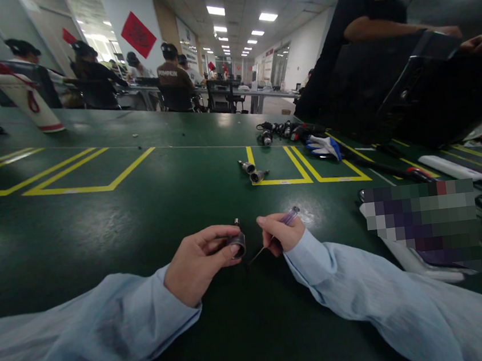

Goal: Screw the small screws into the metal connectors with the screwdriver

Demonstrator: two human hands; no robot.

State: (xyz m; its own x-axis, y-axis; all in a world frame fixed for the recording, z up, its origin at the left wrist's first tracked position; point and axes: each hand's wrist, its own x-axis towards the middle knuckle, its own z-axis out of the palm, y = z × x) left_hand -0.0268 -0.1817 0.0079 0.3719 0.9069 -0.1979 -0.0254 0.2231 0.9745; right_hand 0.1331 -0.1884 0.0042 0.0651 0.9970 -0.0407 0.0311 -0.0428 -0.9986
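Note:
Between its thumb and fingers, my left hand point(204, 260) grips a dark metal cable connector point(239, 245), a round shell with a narrow stub pointing away from me. My right hand point(281, 233) is closed on a screwdriver; the clear purple handle point(290, 216) sticks out behind the fingers. Its thin shaft point(257, 255) slants down to the left, the tip just below the connector and apart from the left fingers. Farther off, two similar metal connectors point(258, 176) lie side by side at the corner of a yellow taped outline.
A green table point(79, 238) carries yellow tape outlines. More connectors point(266, 137) and a blue-white glove point(324, 147) lie at the back right. A phone-like item on a white packet point(422, 267) is to my right. Across the table a person handles a black case point(412, 88).

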